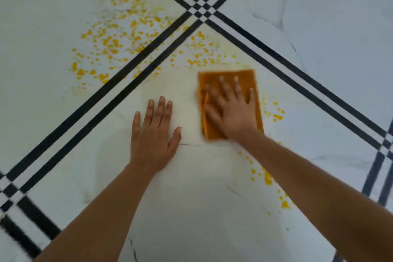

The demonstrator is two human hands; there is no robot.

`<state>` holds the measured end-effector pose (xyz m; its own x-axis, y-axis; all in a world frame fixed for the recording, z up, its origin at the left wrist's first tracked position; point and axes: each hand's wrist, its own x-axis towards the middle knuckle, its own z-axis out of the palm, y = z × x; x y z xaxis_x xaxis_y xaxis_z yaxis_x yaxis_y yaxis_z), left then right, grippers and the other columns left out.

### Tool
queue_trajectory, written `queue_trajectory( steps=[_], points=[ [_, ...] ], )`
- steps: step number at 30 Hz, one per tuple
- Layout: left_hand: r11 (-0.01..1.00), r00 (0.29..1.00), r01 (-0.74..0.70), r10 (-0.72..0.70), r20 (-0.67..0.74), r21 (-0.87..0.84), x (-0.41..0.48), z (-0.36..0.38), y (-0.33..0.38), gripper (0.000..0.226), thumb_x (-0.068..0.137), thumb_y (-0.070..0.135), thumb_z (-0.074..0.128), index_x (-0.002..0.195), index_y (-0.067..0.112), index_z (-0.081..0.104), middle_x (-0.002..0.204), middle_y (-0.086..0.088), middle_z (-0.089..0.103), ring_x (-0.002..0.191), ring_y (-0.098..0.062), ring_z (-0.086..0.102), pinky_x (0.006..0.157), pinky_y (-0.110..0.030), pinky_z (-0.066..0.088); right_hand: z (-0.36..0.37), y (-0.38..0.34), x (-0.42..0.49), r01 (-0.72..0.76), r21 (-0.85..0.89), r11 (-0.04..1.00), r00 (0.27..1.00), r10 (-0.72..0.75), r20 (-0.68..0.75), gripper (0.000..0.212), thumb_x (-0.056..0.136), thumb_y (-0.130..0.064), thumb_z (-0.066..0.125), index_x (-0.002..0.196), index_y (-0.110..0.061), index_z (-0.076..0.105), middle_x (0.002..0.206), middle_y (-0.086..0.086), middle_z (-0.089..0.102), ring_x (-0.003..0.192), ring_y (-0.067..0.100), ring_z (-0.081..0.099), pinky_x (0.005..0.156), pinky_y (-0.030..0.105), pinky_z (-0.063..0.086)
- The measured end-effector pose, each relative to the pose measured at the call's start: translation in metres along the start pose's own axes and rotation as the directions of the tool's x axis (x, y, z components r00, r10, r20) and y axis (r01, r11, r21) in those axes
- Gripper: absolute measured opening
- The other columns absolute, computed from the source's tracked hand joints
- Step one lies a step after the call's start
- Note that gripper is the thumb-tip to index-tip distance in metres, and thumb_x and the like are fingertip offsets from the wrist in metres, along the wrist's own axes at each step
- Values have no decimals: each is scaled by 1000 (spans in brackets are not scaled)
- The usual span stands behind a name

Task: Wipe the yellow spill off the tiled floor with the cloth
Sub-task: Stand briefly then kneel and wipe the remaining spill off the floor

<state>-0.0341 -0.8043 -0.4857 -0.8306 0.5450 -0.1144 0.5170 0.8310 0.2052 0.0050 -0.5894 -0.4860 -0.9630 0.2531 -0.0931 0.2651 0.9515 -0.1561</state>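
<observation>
An orange folded cloth (244, 77) lies flat on the white tiled floor (191, 208), and my right hand (231, 108) presses on it with fingers spread. My left hand (154, 132) rests flat on the bare tile to the left of the cloth, fingers apart, holding nothing. Yellow spill droplets (110, 42) cover the tile at the upper left. More yellow spots (200, 51) lie just beyond the cloth, some (276, 114) to its right, and a trail (266, 176) runs along my right forearm. The tile under and between my hands looks smeared pale yellow.
Double black lines (119, 91) in the tiles cross in a checkered knot (202, 9) at the top middle. Further black line crossings sit at the lower left (12, 193) and right edge (385, 149). Thin dark marble veins mark the tile.
</observation>
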Motion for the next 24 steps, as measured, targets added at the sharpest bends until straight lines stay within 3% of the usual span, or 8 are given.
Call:
queue_trajectory(
  steps=[3, 6, 8, 13, 16, 18, 22, 24],
  points=[
    [999, 999, -44, 44, 27, -1, 2, 5, 18, 64, 90, 46, 24, 147, 15, 23, 154, -6, 24, 142, -24, 21, 111, -48, 16, 1, 41, -54, 459, -54, 887, 888, -455, 69, 55, 85, -61, 32, 138, -45, 32, 152, -6, 29, 141, 27, 22, 108, 55, 15],
    [996, 995, -87, 87, 41, 8, 4, 12, 35, 64, 90, 46, 24, 146, 15, 25, 153, -6, 26, 141, -25, 22, 111, -47, 13, -12, 74, -24, 22, -28, 999, 999, -21, 34, 61, 82, -64, 19, 141, -50, 18, 155, -7, 20, 144, 26, 12, 109, 57, 9],
    [997, 997, -76, 76, 29, 1, 7, 13, 46, 64, 90, 46, 24, 146, 15, 27, 153, -6, 27, 141, -26, 22, 110, -48, 14, -12, 57, -22, -252, -1, 968, 968, 252, 2, 61, 82, -64, 17, 141, -49, 20, 156, -7, 17, 145, 25, 7, 109, 58, 6],
    [985, 986, -167, 166, 7, 41, 4, 14, 60, 63, 90, 44, 26, 145, 13, 27, 152, -9, 28, 140, -28, 26, 109, -46, 11, -2, 87, -131, 389, -56, 920, 919, -383, 95, 55, 85, -60, 33, 138, -44, 32, 151, -5, 28, 141, 28, 19, 107, 57, 16],
    [971, 973, -232, 230, 36, 56, -12, 21, 68, 64, 90, 43, 28, 146, 14, 25, 153, -8, 27, 140, -26, 24, 109, -46, 11, -14, 117, -89, -53, -48, 997, 999, 53, -3, 58, 85, -61, 27, 140, -46, 25, 153, -4, 27, 142, 28, 17, 107, 59, 14],
    [978, 979, -202, 201, 33, 47, -20, 24, 74, 64, 89, 44, 28, 146, 13, 26, 152, -8, 27, 140, -27, 24, 109, -46, 11, -13, 93, -78, -325, 3, 946, 945, 325, -22, 57, 85, -61, 26, 141, -46, 26, 154, -4, 24, 143, 29, 14, 108, 60, 11],
    [972, 971, -231, 228, 67, 33, -31, 26, 86, 64, 89, 44, 27, 146, 13, 26, 152, -9, 28, 139, -27, 25, 109, -47, 11, 1, 71, -188, 114, -31, 993, 993, -113, 41, 55, 86, -59, 34, 139, -42, 32, 151, -2, 30, 141, 31, 22, 106, 61, 19],
    [960, 959, -276, 271, 83, 52, -41, 27, 86, 64, 89, 44, 27, 146, 13, 24, 152, -9, 27, 140, -26, 24, 109, -47, 12, 2, 102, -201, 145, -52, 988, 989, -143, 37, 56, 87, -62, 29, 140, -44, 28, 152, -4, 24, 141, 29, 19, 105, 60, 19]
  ],
)
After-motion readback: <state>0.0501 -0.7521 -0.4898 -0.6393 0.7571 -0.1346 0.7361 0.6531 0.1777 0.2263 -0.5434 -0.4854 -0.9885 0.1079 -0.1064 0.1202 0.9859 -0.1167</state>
